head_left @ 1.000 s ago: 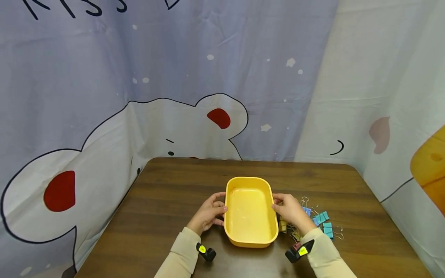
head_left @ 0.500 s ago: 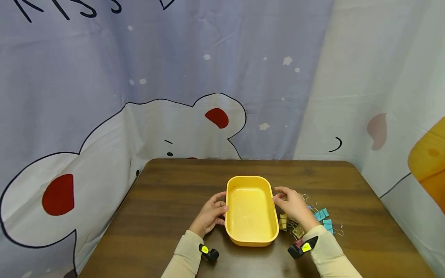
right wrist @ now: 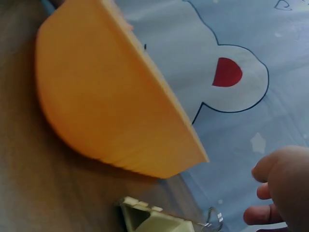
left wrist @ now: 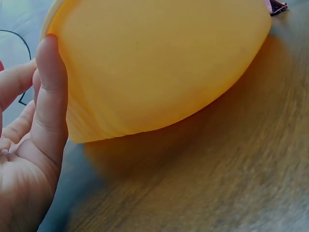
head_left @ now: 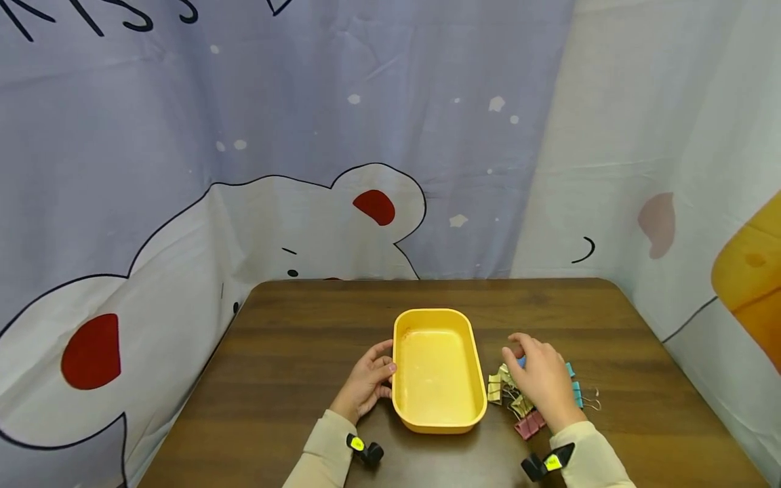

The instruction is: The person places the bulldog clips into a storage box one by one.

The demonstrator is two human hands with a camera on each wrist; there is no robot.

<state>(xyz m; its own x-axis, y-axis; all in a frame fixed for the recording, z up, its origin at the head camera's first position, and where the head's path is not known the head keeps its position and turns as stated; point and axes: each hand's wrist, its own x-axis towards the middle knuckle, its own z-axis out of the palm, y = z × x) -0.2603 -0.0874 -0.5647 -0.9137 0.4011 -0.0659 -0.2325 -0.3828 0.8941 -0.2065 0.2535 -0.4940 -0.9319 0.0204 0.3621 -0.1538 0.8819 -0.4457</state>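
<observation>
The left hand [head_left: 368, 383] rested against the left wall of the yellow tub [head_left: 437, 369], fingers straight, gripping nothing. The right hand [head_left: 542, 379] hovered with relaxed, spread fingers over a pile of binder clips [head_left: 509, 396], holding none. The tub stood upright in the middle of the brown table [head_left: 293, 352], with the clips just to its right.

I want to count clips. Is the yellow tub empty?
Empty: the head view shows the yellow tub's bare bottom, and the clips lie beside it on the table.
</observation>
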